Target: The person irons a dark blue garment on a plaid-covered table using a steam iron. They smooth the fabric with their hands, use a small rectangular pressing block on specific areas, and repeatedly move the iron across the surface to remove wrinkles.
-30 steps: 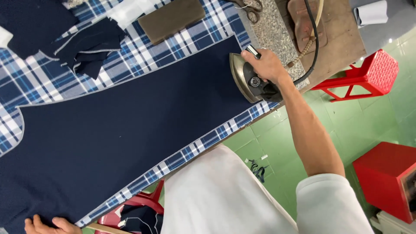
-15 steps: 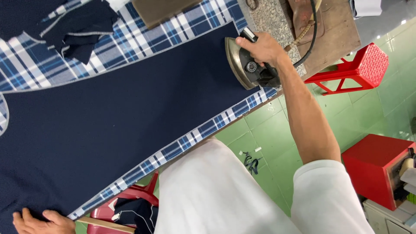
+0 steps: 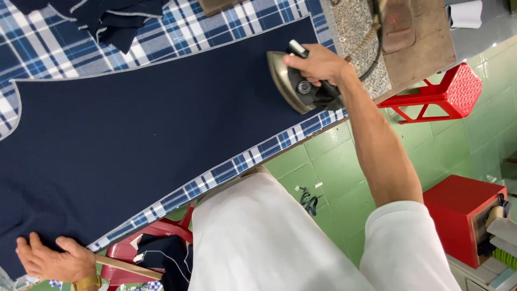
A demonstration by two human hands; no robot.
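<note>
A large piece of navy fabric [image 3: 145, 124] lies flat on a table covered with blue-and-white plaid cloth [image 3: 237, 161]. My right hand [image 3: 318, 63] grips the handle of a metal flat iron [image 3: 293, 83], which rests on the right end of the navy fabric, its black cord trailing to the right. My left hand [image 3: 51, 260] presses flat on the fabric's near left corner, fingers spread, a gold watch at the wrist.
Folded navy fabric pieces [image 3: 116, 19] lie at the back of the table. A speckled stone slab [image 3: 358, 37] and wooden board [image 3: 425, 32] sit to the right. Red plastic stools [image 3: 441, 91] and a red box [image 3: 463, 210] stand on the green tiled floor.
The iron has slid a little leftward along the navy fabric. My left hand has come further into view, flat on the fabric's corner.
</note>
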